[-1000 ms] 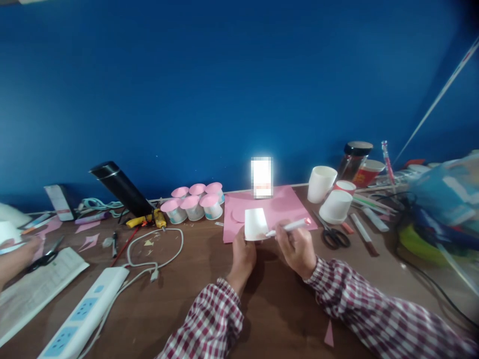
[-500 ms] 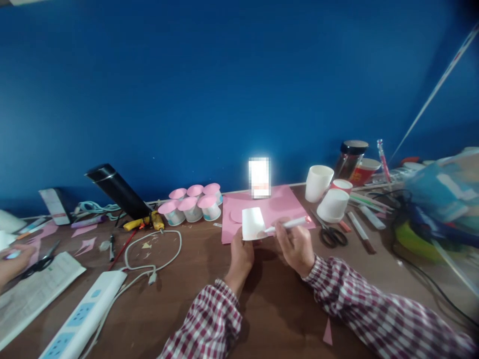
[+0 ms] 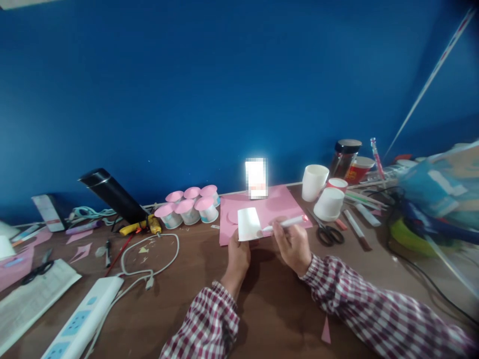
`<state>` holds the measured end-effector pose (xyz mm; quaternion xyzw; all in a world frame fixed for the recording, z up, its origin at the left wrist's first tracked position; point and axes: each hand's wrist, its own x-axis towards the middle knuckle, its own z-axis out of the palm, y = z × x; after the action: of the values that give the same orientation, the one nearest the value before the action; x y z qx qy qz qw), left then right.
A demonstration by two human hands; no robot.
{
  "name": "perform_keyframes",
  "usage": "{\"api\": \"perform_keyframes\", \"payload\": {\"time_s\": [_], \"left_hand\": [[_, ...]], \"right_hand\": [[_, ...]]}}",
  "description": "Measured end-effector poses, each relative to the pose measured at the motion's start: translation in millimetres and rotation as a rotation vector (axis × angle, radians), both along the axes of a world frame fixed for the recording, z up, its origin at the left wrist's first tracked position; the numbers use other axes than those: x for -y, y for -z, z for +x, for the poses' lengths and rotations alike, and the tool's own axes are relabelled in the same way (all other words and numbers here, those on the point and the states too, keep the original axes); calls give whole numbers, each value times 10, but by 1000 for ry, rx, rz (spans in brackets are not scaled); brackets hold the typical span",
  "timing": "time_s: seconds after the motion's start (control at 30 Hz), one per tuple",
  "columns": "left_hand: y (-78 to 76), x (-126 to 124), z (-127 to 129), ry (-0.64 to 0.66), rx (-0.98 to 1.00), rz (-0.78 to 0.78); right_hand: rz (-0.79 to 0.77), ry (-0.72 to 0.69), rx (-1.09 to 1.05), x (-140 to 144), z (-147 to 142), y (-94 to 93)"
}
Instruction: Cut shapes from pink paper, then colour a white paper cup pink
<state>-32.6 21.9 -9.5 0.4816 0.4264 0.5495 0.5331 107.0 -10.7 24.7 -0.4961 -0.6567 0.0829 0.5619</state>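
Here left fingers [image 3: 239, 238] clasp a white cup [image 3: 248, 224]; right fingers [image 3: 279, 230] pinch a marker [image 3: 284, 223].

Bright card [image 3: 256, 178] at the wall: pixelated, nothing on it readable.
Marker [image 3: 284, 223] tip: hidden against the white cup [image 3: 248, 224]; any mark there is too small to tell.
Left hand [image 3: 238, 257] fingers: hidden behind the cup.
Blue bag [image 3: 437, 192] at right: blurred, cut by the edge.
Power strip [image 3: 82, 319]: cut by the bottom edge.
Printed paper [image 3: 32, 296] at left: text too small to read.
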Motion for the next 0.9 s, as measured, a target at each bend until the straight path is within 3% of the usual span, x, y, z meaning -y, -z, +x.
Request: {"api": "perform_keyframes", "payload": {"time_s": [0.3, 0.9], "left_hand": [[-79, 13, 31, -59, 34, -54], [-87, 46, 14, 23, 82, -73]], "right_hand": [[-69, -32, -64, 3, -29, 29], [-64, -1, -131, -18, -21, 21]]}}
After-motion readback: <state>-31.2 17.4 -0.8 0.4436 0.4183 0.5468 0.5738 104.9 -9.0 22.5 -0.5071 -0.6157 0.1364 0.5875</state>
